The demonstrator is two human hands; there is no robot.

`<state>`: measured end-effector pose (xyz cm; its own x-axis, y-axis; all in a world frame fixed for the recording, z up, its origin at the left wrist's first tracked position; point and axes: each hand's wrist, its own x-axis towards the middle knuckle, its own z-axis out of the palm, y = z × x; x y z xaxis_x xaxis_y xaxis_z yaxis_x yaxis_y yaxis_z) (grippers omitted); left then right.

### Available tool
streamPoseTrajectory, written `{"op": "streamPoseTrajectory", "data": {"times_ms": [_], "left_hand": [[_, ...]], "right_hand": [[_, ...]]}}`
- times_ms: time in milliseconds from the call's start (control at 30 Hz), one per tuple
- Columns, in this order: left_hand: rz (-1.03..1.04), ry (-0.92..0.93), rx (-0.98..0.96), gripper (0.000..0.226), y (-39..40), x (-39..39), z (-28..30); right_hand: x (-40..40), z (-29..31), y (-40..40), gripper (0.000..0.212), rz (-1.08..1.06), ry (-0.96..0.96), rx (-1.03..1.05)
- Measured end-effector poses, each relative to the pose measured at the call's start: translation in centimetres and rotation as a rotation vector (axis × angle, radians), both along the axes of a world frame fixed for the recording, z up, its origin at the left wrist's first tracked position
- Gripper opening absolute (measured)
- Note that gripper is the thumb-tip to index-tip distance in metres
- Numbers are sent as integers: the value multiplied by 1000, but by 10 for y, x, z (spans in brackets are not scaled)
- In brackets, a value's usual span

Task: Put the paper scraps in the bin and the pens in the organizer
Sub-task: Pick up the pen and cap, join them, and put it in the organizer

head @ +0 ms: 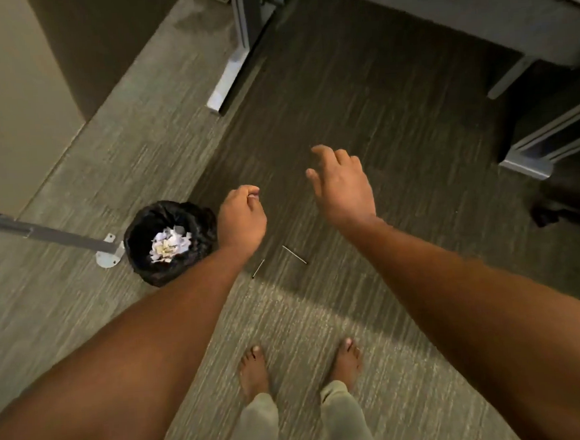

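Your forearms stretch out over grey streaked carpet point(393, 92), bare feet point(254, 370) below. Your left hand point(242, 219) is curled closed, whether around anything you can't tell; your right hand point(342, 181) hangs loosely spread, holding nothing. Paper scraps point(169, 244) sit inside the black-lined bin point(147, 264) beside your left wrist. Two pens point(294, 254) lie on the carpet, near desk legs point(233, 65).

floor point(360, 112): open carpet ahead, both pens point(294, 254) lie unobstructed | bin point(170, 242): mouth open from above, touching left forearm | obstacles: table leg point(233, 62) far-left, metal bar point(42, 232) beside bin, frame point(534, 147) right
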<state>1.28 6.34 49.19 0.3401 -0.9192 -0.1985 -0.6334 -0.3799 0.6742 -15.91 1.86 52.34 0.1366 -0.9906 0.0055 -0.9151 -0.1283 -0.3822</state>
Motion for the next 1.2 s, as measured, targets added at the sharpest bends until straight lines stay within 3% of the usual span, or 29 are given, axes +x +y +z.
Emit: {"op": "streamPoseTrajectory", "data": {"times_ms": [400,633,800,933,1200], "left_hand": [[49,15,131,24,9,24,-231],[230,21,263,26,8,34,-368],[144,0,345,28,18,36,-449],[9,-12,386,23,30,36,-496],[31,-102,422,25,48,42,-526]], "right_hand": [[27,-234,-6,36,68,16,145],[33,-381,1,35,126,86,248],[34,-462,13,24,148,157,286],[31,-511,25,21,221,210,280],[38,-558,30,23,176,253,316]]}}
